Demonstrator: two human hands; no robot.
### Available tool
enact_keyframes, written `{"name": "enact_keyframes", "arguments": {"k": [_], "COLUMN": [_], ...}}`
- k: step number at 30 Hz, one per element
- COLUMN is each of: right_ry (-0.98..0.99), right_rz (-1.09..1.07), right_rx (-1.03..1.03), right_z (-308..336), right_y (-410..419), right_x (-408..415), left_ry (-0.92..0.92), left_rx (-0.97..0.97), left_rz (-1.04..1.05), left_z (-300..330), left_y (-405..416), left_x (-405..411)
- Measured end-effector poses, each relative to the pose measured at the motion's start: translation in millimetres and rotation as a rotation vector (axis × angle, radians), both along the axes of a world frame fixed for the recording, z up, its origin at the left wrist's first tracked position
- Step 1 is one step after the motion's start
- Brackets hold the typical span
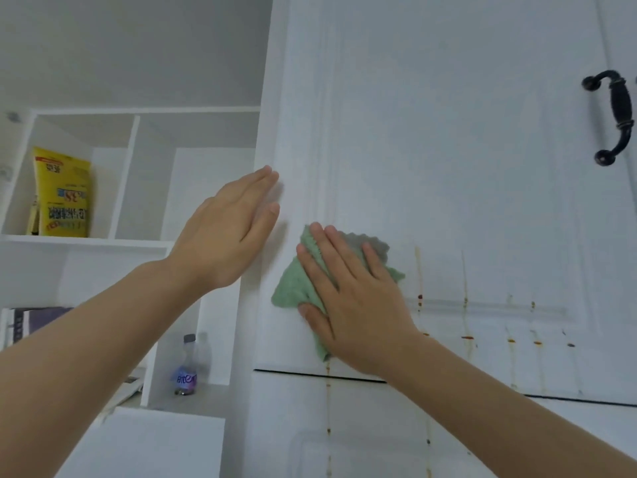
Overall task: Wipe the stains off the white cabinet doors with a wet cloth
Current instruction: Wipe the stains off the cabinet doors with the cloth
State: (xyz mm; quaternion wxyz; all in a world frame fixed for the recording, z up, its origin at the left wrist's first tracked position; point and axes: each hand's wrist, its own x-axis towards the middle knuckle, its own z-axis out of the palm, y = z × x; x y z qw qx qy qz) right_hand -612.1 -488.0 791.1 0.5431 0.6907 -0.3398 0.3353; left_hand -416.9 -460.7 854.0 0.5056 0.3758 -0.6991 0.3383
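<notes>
Green terry cloth (297,288): your right hand (358,305) is pressing it flat-fingered against the white panelled cabinet door (482,167); left hand (227,229) is bracing, fingers straight. Brown drip stains (465,336), right of the cloth, are remaining.

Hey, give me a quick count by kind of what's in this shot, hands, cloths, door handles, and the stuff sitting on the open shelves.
Hands: 2, left hand and right hand
Green cloth: 1
Black door handle: 1
Yellow packet on a shelf: 1
Plastic bottle on a lower shelf: 1
Total: 6
</notes>
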Motion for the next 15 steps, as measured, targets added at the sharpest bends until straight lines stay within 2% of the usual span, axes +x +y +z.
{"name": "enact_keyframes", "arguments": {"k": [7,10,13,15], "right_ry": [-0.229,-0.262,-0.147,-0.095], "right_rz": [-0.066,0.008,0.033,0.043], "right_rx": [0.005,-0.062,-0.038,-0.031], "right_z": [86.5,64.0,24.4,25.5], "right_y": [-1.4,-3.0,-3.2,-1.8], "right_x": [15.5,22.0,15.2,9.6], "left_ry": [-0.047,-0.014,0.037,0.061], "left_rx": [0.010,0.018,-0.037,-0.074], "left_rz": [0.011,0.001,-0.011,-0.009], "left_z": [-12.0,-22.7,-21.9,-15.0], "left_y": [5.5,-2.8,-6.8,-7.6], "left_x": [-6.3,-0.4,-1.6,-7.6]}}
